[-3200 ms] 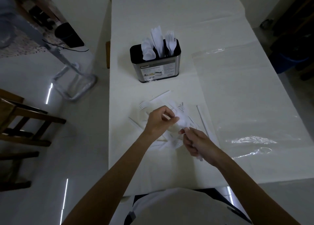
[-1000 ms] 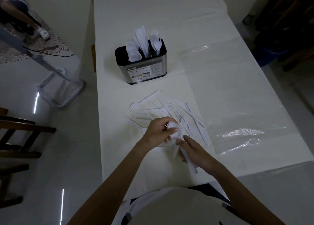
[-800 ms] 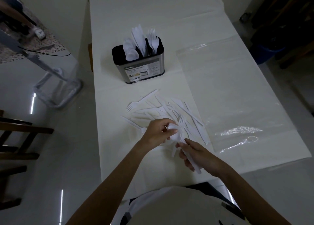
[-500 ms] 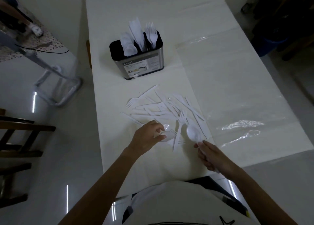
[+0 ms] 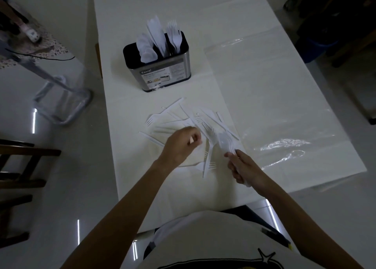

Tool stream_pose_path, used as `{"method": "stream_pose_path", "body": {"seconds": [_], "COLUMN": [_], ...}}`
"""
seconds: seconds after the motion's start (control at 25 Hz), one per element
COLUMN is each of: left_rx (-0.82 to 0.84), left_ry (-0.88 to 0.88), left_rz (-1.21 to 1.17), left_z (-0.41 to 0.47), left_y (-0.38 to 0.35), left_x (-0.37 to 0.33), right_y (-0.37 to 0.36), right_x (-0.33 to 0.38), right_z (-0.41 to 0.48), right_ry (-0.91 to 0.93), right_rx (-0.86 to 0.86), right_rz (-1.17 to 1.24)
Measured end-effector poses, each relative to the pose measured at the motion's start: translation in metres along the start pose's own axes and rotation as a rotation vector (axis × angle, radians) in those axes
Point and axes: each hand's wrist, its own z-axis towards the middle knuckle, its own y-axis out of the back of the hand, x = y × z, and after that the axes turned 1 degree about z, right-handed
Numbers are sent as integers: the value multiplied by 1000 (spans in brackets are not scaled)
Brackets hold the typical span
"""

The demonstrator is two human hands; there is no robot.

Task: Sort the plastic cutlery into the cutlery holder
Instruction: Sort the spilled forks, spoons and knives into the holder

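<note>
A steel cutlery holder (image 5: pixel 162 75) with a black rim stands on the white table (image 5: pixel 183 187). It holds white plastic spoons at its left, knives in the middle and forks at its right. Several loose white forks, knives and spoons (image 5: pixel 189 118) lie scattered in front of it. My right hand (image 5: pixel 244 168) grips a bunch of white plastic spoons (image 5: pixel 224 142) by their handles, bowls pointing away. My left hand (image 5: pixel 181 144) hovers over the pile with its fingers curled; something small and white shows at its fingertips.
A clear plastic sheet (image 5: pixel 274 106) covers the table's right half. Wooden chairs (image 5: pixel 18 167) stand at the left. A metal frame (image 5: pixel 61 98) rests on the glossy floor. The table's near edge lies just in front of my body.
My right hand has lifted the spoons up and to the right, away from my left hand. My left hand moved forward over the pile. The view shifted slightly.
</note>
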Motion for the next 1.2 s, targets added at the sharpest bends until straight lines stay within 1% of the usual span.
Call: {"method": "stream_pose_path", "body": {"seconds": [0.08,0.12,0.16,0.24,0.28,0.32,0.4,0.52,0.6,0.68,0.8,0.88,0.96,1.08,1.2], "left_rx": [-145,-205,-231,-188,-164,-159,-199,-264,-265,-224,-87,-33,-65,-148,-140], "left_ry": [85,157,244,378,409,427,462,496,487,455,372,281,211,225,250], "left_rz": [-217,-354,-493,-720,-767,-782,-767,-625,-562,-587,-721,-630,-511,-483,-509], "left_z": [7,9,9,2,-2,-7,-15,-20,-21,-22,-21,-18,-14,-8,3], "left_y": [14,20,25,26,23,21,16,13,11,10,10,8,3,5,15], "left_x": [-11,-15,-19,-22,-21,-18,-11,-3,-2,-5,-13,-14,-10,-4,-7], "right_y": [-7,-11,-17,-29,-35,-42,-51,-58,-59,-57,-50,-47,-45,-43,-44], "right_x": [10,15,20,28,31,33,32,27,25,26,30,32,33,29,32], "right_z": [3,4,4,4,3,3,2,2,2,0,-2,-3,-1,2,5], "right_ry": [17,29,37,36,35,36,42,26,27,12,-1,-5,48,233,347], "right_rx": [32,50,66,85,91,107,184,297,370,431,495,482,412,282,194], "right_rz": [10,14,14,-52,-105,-130,-55,55,79,80,45,-3,-159,-412,-487]}}
